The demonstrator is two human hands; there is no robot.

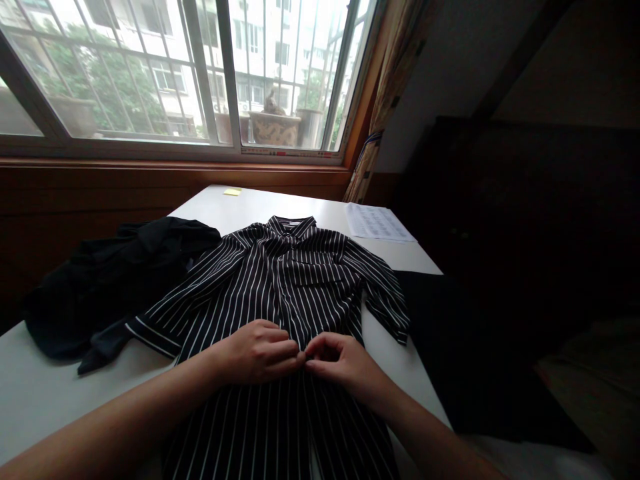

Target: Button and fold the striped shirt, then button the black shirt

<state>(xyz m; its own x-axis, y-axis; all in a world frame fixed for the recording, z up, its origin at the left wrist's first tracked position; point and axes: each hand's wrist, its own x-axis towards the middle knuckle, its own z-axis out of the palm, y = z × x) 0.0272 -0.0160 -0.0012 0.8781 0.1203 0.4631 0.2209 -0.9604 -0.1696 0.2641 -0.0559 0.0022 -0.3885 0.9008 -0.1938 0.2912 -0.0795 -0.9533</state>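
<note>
A black shirt with white stripes lies flat and face up on the white table, collar toward the window. My left hand and my right hand meet at the shirt's front placket, near its lower middle. Both hands have their fingers curled and pinched on the fabric at that spot, fingertips almost touching each other. Whether a button is between them is hidden by the fingers.
A heap of black clothing lies on the table's left part. A printed sheet of paper and a yellow sticky note lie at the far side. A window with a curtain is behind; dark furniture stands right.
</note>
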